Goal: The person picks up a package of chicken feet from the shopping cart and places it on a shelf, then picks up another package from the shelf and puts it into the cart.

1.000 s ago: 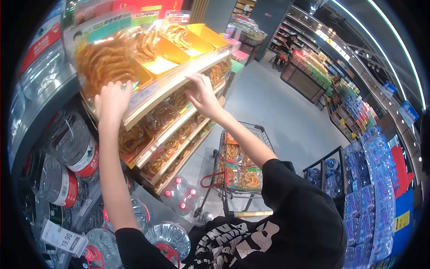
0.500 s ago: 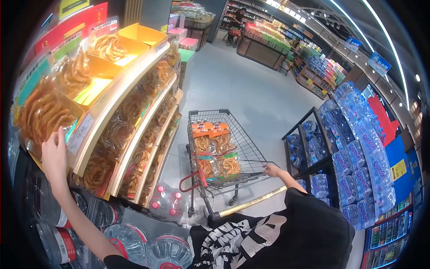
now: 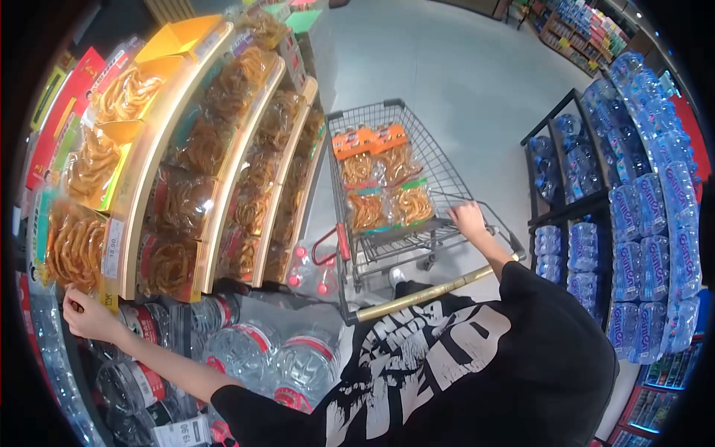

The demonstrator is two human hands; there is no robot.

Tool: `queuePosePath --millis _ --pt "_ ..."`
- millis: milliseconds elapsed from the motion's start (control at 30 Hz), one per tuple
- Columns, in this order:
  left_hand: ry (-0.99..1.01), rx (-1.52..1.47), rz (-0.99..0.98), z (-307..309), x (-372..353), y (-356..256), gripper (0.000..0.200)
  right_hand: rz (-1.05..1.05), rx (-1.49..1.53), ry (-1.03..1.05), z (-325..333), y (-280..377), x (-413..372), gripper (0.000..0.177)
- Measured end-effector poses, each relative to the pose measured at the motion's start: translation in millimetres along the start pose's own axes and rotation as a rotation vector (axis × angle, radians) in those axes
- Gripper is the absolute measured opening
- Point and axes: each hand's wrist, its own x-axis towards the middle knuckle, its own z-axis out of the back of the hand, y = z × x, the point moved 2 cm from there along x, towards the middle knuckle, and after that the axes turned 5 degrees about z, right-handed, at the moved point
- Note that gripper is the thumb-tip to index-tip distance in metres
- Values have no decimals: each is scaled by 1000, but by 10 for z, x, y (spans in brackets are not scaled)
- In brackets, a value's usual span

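Note:
My left hand (image 3: 91, 316) is closed, its fingertips at the lower edge of a clear packet of fried dough twists (image 3: 74, 249) on the top shelf's near end. How firmly they pinch it is hard to see. On the right, my right hand (image 3: 467, 219) is wrapped around the wire frame of a shopping cart (image 3: 439, 160). Inside the cart lie several twist packets: orange-topped ones (image 3: 372, 140) at the far end, and nearer ones (image 3: 391, 207) with green and teal labels.
Tiered wooden shelves (image 3: 160, 141) hold more bagged twists on the left. Large water bottles (image 3: 238, 346) stand below them. On the right, packs of bottled water (image 3: 648, 261) are stacked beside a black rack (image 3: 530, 179). Grey floor (image 3: 424, 59) stretches beyond the cart.
The view has tilted down and turned left. My left hand has shifted from the packet's right side to its lower edge, fingers now curled. My right hand stays on the cart.

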Motion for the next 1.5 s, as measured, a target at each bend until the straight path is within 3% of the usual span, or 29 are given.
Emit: queuePosePath --millis 33,100,133,200,233,300,333,367,400,433,467,500,567,700,733,833,900,1000,1033,1067,1133,1233,1500 --pt "-26 26 -7 36 -58 -60 23 26 140 -125 -81 22 83 21" --pt "13 -24 20 265 -337 -807 24 88 285 -264 -295 127 283 17" --pt "32 -92 74 364 -524 -1193 26 83 369 -151 -288 215 371 18" --pt "452 -70 250 317 -1007 -1565 30 -36 510 94 -448 380 538 24" --pt "673 -240 316 253 -1279 -1807 30 132 500 -32 -342 516 617 28" --pt "1001 -355 347 177 -1860 -2353 23 -24 753 288 -684 664 685 32" --pt "1162 -420 80 135 -2358 -2791 22 127 869 224 -603 823 667 32" --pt "1209 -521 -59 38 -2640 -2932 29 192 999 163 -765 899 611 34" --pt "1330 -412 -199 39 -2821 -3136 28 187 1022 181 -784 886 545 34" --pt "1585 -405 -154 -39 -3032 -3276 25 250 885 330 -788 887 479 35" --pt "1683 -507 -24 -143 -3336 -3312 23 316 743 473 -831 882 431 37" --pt "1603 -611 -149 -203 -3576 -3436 26 298 647 662 -949 876 379 37" --pt "1670 -649 -318 -222 -3805 -3867 44 324 598 665 -1039 860 298 37" --pt "1996 -708 116 -597 -4724 -4128 52 353 498 589 -970 895 310 31" --pt "2006 -698 115 -747 -5050 -4080 52 342 492 570 -946 903 333 30" --pt "2024 -592 -49 -1036 -5909 -3929 52 307 469 551 -977 943 270 22" --pt "2113 -353 -206 -1122 -6310 -3953 52 280 441 511 -1002 967 238 16" --pt "2096 -224 -229 -1076 -6447 -4230 51 285 424 552 -1028 996 232 22" --pt "1982 -306 -355 -1137 -6643 -4203 54 275 443 542 -1031 998 239 20" --pt "1997 -305 -343 -1199 -6869 -4177 54 277 441 560 -1042 998 240 20" --pt "1900 -301 -547 -1194 -7053 -4277 56 260 410 475 -1020 988 229 17" --pt "1948 -216 -637 -1132 -7349 -4423 59 262 317 511 -974 947 250 11" --pt "2037 -166 -386 -1097 -7941 -4312 67 263 242 671 -959 935 269 17"
